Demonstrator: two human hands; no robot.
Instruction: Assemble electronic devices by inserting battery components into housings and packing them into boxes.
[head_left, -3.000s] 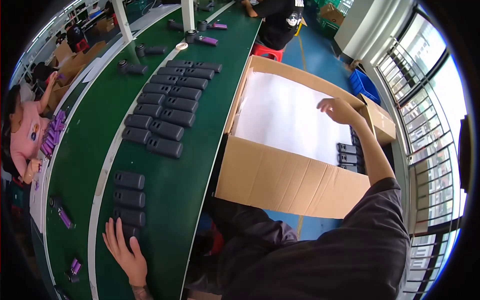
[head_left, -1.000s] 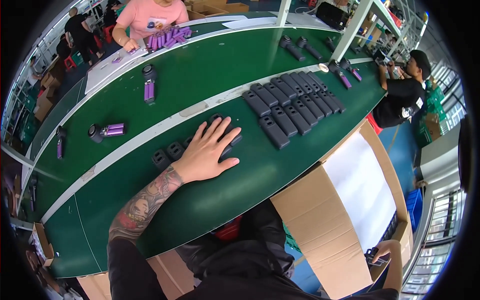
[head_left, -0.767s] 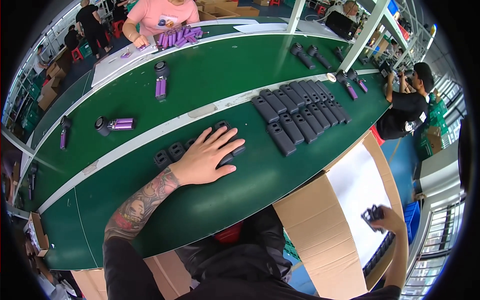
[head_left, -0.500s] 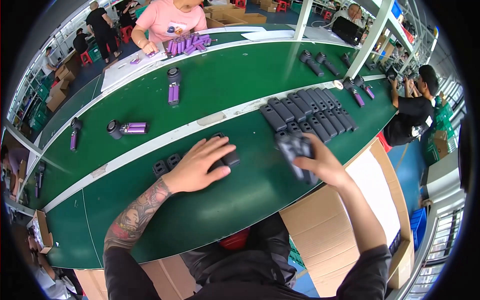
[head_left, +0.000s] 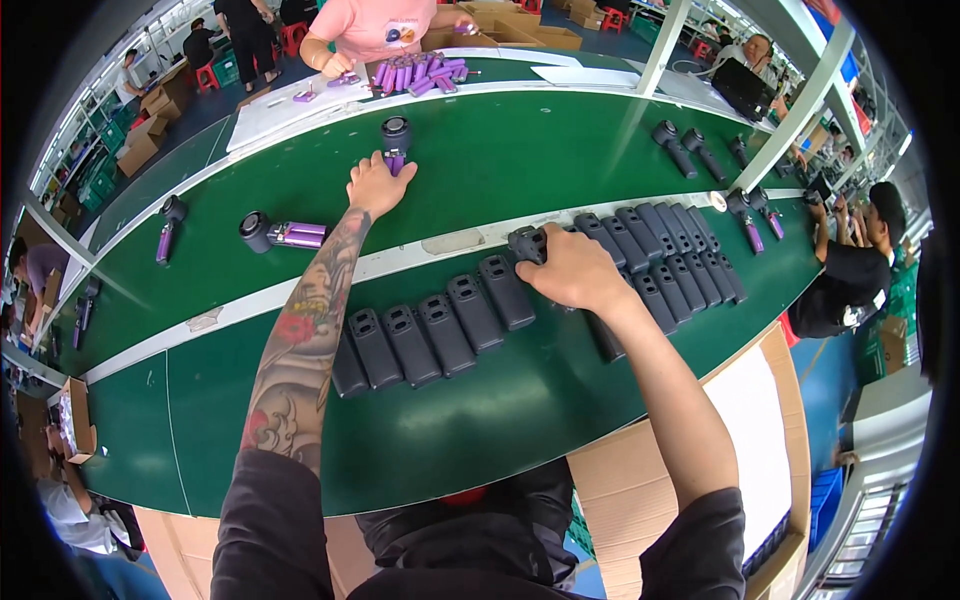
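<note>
Half a second ago the left hand (head_left: 377, 185) lay flat on the row of dark grey housings (head_left: 430, 335); now it has stretched far across the green tabletop (head_left: 480, 420), fingers curled around a purple-and-black unit (head_left: 394, 140) standing there. The right hand (head_left: 572, 270), which earlier carried a housing in over the row, now presses one dark housing (head_left: 527, 243) down at the row's far edge, fingers closed over it.
</note>
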